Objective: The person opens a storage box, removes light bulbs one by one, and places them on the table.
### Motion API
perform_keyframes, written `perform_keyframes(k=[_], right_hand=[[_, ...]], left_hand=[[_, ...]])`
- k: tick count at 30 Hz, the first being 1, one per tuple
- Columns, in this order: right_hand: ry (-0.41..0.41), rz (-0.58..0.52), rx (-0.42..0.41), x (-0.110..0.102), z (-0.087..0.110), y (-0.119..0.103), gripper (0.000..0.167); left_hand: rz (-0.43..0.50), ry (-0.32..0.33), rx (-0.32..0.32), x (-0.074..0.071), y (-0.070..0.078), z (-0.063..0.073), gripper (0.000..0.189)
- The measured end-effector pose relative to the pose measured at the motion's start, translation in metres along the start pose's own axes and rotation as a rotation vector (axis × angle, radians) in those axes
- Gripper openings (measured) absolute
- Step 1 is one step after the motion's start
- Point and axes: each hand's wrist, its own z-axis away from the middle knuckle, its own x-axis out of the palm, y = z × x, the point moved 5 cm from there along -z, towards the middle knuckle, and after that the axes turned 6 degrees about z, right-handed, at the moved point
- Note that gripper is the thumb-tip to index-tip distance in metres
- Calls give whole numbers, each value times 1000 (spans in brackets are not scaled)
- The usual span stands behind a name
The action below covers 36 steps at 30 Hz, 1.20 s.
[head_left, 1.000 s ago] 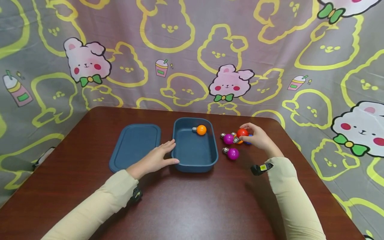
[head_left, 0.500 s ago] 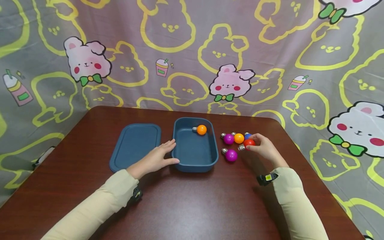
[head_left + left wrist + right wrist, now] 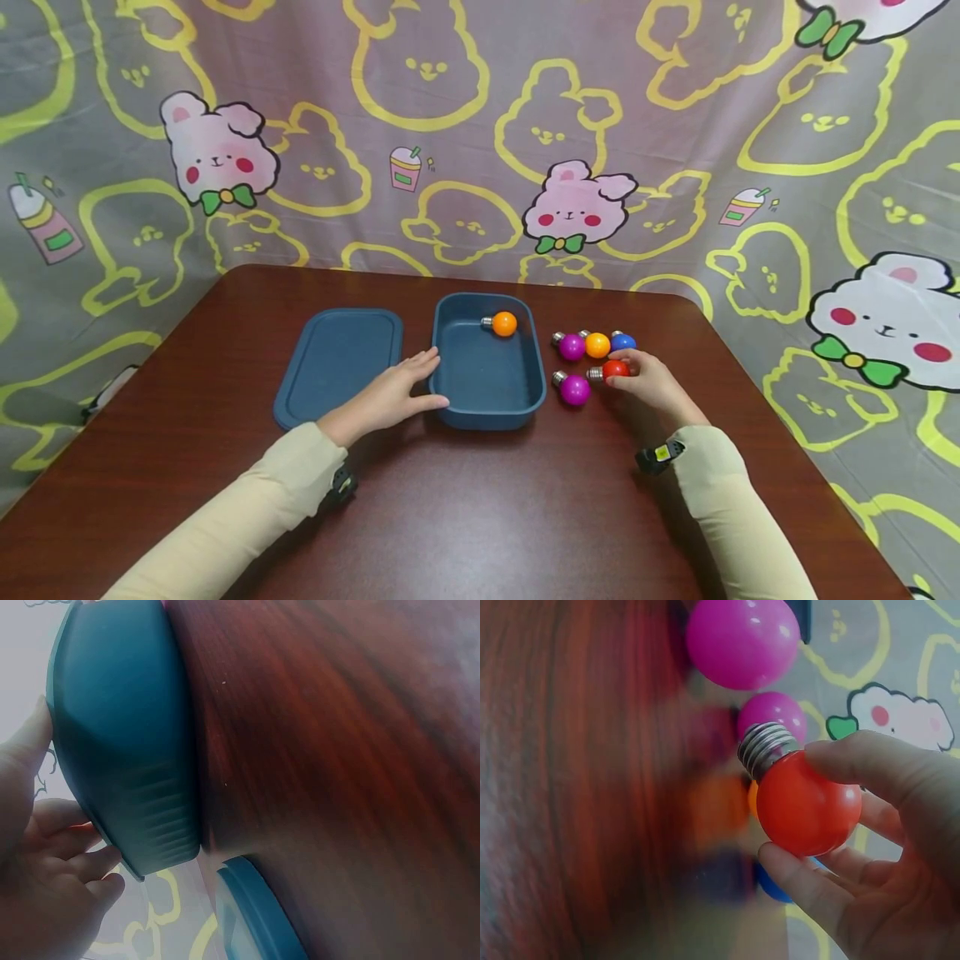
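Observation:
My right hand (image 3: 654,385) pinches a red light bulb (image 3: 808,804) between thumb and fingers, its metal screw base pointing left in the head view. Close to it on the table are a purple bulb (image 3: 575,390), a second purple bulb (image 3: 572,347), an orange bulb (image 3: 597,345) and a blue bulb (image 3: 622,342). My left hand (image 3: 388,398) touches the left rim of a blue rectangular box (image 3: 487,421), fingers extended along it. Inside that box, near its far end, lies another orange bulb (image 3: 504,323).
A flat blue lid (image 3: 341,367) lies left of the box on the dark wooden table (image 3: 480,517). Behind the table hangs a patterned cloth (image 3: 465,100) with rabbit drawings.
My right hand has carried the red bulb away from the far bulbs, toward me, uncovering the orange and blue ones. The nearer purple bulb has shifted slightly left and nearer. My left hand stays put.

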Motion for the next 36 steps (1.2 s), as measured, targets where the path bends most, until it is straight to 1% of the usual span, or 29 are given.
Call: perform_keyframes(k=[3,8,11,16,20,28,31,36], right_hand=[[0,10,9,4,-2,0,41],[22,34,-13,9,-4,-2,38],[35,45,-12,10,-5,-3,38],[20,41,26,11,-5,-2,40],[17,43,36,12,-5,-1,42],[8,26,20,13,-6,0,43],[17,28,19,12,-5,0,43],[34,41,13,10,-4,-7,50]], left_hand=[[2,0,-4,0,0,0,76],[3,-1,-4,1,0,0,75],[7,-2,-3,0,0,0,75],[11,-3,-3,0,-1,-1,76],[8,-2,-7,0,-1,-1,76],[6,-4,-4,0,0,-1,76],[7,-6,-7,0,0,-1,75],[7,-9,-10,0,0,0,75]])
